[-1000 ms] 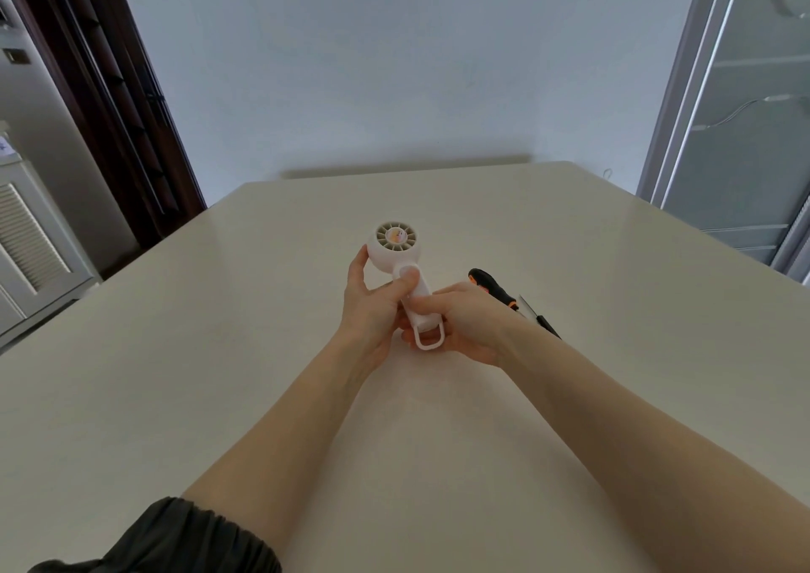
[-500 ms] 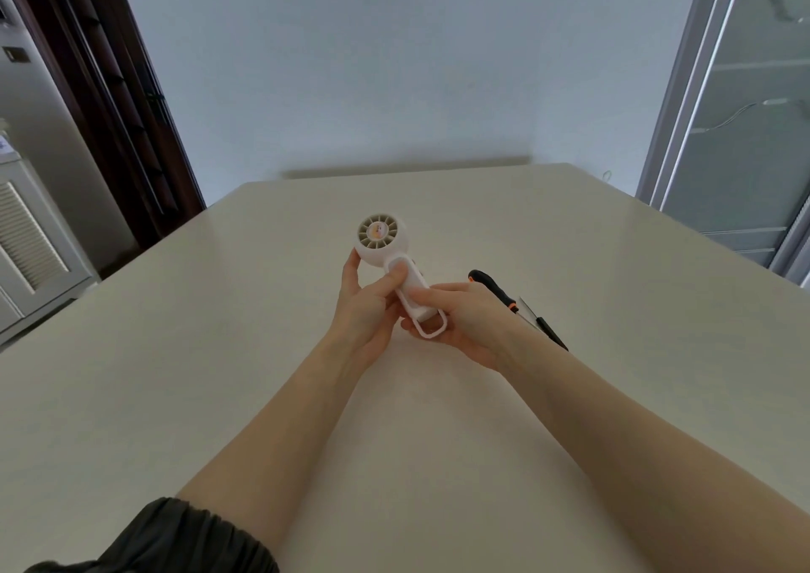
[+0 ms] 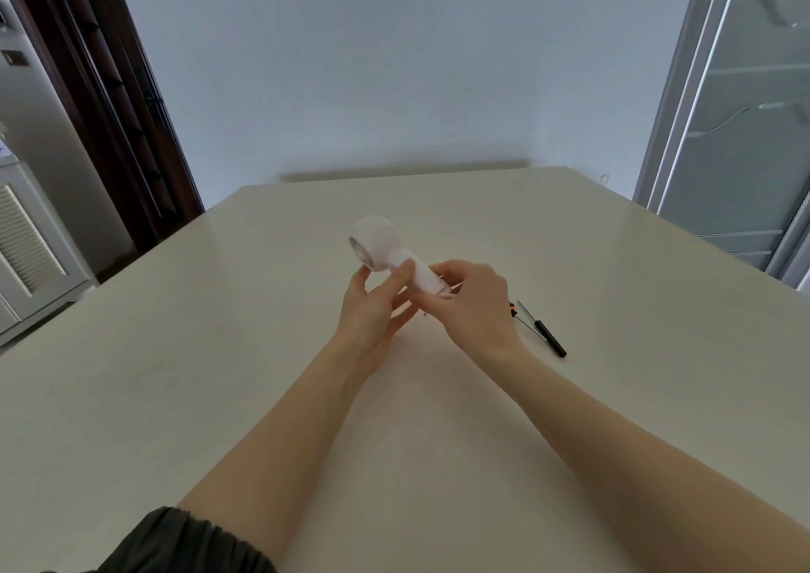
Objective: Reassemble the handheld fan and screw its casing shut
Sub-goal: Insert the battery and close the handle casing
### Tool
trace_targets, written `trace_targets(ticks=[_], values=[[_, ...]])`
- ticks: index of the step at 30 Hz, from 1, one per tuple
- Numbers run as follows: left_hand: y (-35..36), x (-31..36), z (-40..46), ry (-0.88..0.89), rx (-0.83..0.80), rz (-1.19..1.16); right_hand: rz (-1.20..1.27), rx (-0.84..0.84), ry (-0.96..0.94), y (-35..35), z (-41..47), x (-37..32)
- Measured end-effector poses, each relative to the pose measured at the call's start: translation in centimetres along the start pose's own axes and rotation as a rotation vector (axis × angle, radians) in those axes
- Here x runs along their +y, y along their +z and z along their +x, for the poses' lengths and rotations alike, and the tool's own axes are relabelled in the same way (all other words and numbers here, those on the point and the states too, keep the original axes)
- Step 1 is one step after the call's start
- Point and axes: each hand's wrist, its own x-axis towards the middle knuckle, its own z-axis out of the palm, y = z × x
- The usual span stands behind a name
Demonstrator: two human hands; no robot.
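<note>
You have rolled the handheld fan (image 3: 385,251) over since half a second ago: its round grille, which faced you then, now points down and to the left, and you see mostly the smooth white back of the head, blurred with motion. It sits in the air above the table (image 3: 219,353), tilted, head up and away from you, handle slanting down toward your right. Your right hand (image 3: 471,305) has its fingers curled round the lower end of the handle, gripping it from the right side. Your left hand (image 3: 372,309) is looser: the thumb lies along the handle just below the head, the forefinger tip touches the underside of the head, and the other fingers spread, half-straight, beneath the handle; whether they touch it you cannot tell. On the table just beside your right wrist lie two screwdrivers (image 3: 543,331), close together; the one nearer your hand shows only a bit of orange handle, the other a thin metal shaft and a black handle. A dark gathered sleeve (image 3: 184,546) covers your upper left arm at the bottom edge.
</note>
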Motion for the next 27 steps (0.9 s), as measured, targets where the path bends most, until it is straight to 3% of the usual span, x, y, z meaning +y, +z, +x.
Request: trace_targets(ticks=[8,15,22,27], values=[[-0.3,0.1,0.1,-0.043,-0.072,-0.052,-0.161,0.013,-0.228,0.6,-0.1,0.4],[-0.7,0.1,0.6,-0.093,0.020,-0.122,0.097,-0.116,-0.011,0.2,-0.3,0.3],[-1.2,0.2,0.8,-0.038,-0.048,-0.153,0.372,-0.127,0.284,0.2,0.2,0.5],[-1.1,0.1,0.6,-0.012,-0.045,-0.074,0.433,-0.155,0.354,0.2,0.3,0.4]])
